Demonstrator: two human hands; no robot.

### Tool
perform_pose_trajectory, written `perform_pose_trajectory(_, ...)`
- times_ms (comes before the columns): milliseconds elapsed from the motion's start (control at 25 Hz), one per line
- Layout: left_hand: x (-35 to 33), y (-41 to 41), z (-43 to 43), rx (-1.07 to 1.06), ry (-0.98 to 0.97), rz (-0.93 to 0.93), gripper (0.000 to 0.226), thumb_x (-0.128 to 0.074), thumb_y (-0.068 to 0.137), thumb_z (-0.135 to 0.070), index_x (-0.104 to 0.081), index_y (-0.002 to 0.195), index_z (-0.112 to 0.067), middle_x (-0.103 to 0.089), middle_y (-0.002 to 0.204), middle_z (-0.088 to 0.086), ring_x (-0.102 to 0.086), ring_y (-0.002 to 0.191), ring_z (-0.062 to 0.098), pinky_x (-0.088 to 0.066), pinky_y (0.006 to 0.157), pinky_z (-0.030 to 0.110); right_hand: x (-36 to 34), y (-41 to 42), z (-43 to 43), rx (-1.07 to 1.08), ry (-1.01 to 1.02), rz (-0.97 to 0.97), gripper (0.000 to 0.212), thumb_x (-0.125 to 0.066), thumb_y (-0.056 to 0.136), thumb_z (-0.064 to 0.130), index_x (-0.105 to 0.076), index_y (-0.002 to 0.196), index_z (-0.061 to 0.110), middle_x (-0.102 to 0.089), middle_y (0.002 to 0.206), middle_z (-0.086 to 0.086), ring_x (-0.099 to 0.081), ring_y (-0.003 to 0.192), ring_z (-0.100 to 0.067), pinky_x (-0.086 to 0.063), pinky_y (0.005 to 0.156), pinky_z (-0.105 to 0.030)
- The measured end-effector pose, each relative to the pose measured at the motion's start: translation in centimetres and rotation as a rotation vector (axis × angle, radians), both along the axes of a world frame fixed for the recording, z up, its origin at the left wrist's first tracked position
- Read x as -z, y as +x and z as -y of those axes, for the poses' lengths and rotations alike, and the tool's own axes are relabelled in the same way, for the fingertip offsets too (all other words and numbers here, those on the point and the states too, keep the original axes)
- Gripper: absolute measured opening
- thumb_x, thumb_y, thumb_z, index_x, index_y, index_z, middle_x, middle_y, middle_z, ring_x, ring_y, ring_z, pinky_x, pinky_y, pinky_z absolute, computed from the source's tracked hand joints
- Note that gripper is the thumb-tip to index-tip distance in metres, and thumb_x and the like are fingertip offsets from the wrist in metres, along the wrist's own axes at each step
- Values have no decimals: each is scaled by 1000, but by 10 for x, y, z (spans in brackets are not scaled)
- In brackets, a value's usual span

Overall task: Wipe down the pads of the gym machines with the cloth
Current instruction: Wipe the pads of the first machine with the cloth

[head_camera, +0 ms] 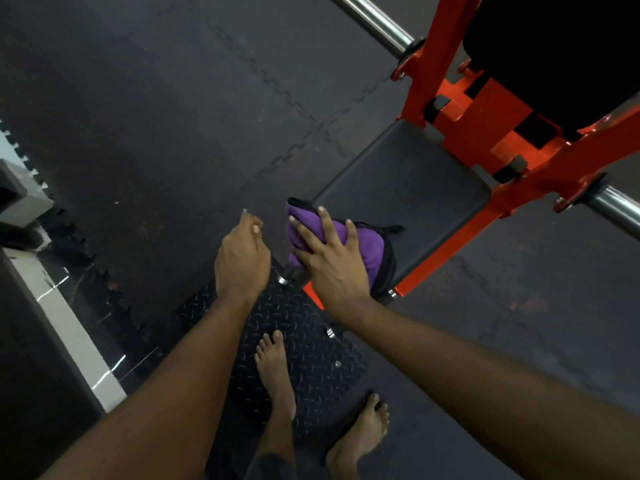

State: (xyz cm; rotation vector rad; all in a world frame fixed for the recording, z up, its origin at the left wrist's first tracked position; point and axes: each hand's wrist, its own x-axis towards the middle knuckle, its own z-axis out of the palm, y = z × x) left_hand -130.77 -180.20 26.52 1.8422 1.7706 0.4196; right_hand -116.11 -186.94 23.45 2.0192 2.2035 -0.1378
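Since the cloth (360, 251) is only pressed under the right hand (332, 268), grip spread flat, at the pad (408, 188) corner, slip-off is risked.

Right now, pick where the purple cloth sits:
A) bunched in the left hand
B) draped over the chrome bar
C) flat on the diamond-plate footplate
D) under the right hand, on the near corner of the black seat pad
D: the right hand presses the purple cloth with spread fingers onto the near corner of the black seat pad, while the left hand hovers beside it, off the cloth.
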Motion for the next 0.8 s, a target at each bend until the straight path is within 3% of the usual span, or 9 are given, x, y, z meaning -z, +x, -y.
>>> perform_pose_trajectory(120, -3, 11, -2, 22, -1, 41, 18, -39, 105, -19, -56, 109, -17, -68, 103, 9, -63, 91, 30, -52, 78, 49, 5, 30, 44, -41, 106, -77, 53, -66, 89, 32, -55, 140, 38, -15, 169, 6, -18, 152, -39, -25, 112, -65)
perform_pose_trajectory(240, -5, 21, -4, -5, 25, 69, 19, -37, 105, -21, -55, 112, -17, -67, 107, 9, -63, 95, 32, -52, 79, 50, -2, 35, 46, -3, 59, -102, 50, -57, 91, 43, -54, 140, 41, -10, 170, 5, -14, 154, -37, -26, 112, -66)
perform_pose_trajectory(400, 0, 21, -11, -109, 75, 97, 24, -34, 107, -22, -53, 119, -14, -64, 112, 7, -60, 98, 26, -48, 79, 44, -10, 11, -31, 11, -13, -194, 41, -58, 92, 47, -64, 130, 33, -23, 167, 5, -4, 156, -35, -15, 118, -64)
perform_pose_trajectory(480, 3, 18, -15, -159, 112, 103, 24, -33, 107, -21, -52, 119, -13, -60, 109, 5, -55, 93, 21, -42, 74, 38, -11, 7, -80, 66, -96, -167, 37, -52, 95, 46, -70, 119, 26, -46, 155, 1, -19, 152, -32, -17, 119, -56)
perform_pose_trajectory(560, 5, 19, -17, -195, 132, 115, 22, -33, 106, -20, -51, 118, -12, -56, 107, 3, -52, 92, 18, -41, 74, 35, -15, 11, -122, 143, -147, -97, 39, -48, 96, 46, -72, 112, 19, -66, 129, -4, -46, 134, -29, -29, 111, -45)
perform_pose_trajectory(640, 8, 26, -21, -183, 108, 128, 20, -34, 106, -21, -50, 115, -14, -55, 106, 2, -53, 93, 20, -46, 78, 42, -20, 28, -152, 186, -212, -66, 40, -51, 94, 46, -70, 113, 15, -69, 121, -8, -58, 120, -29, -36, 102, -39)
perform_pose_trajectory(800, 17, 57, -32, 11, -84, 213, 21, -34, 107, -25, -53, 112, -16, -60, 105, 3, -56, 100, 25, -47, 87, 48, -19, 103, -187, 313, -191, 27, 45, -50, 95, 50, -70, 112, 13, -69, 115, -14, -61, 113, -32, -38, 99, -38)
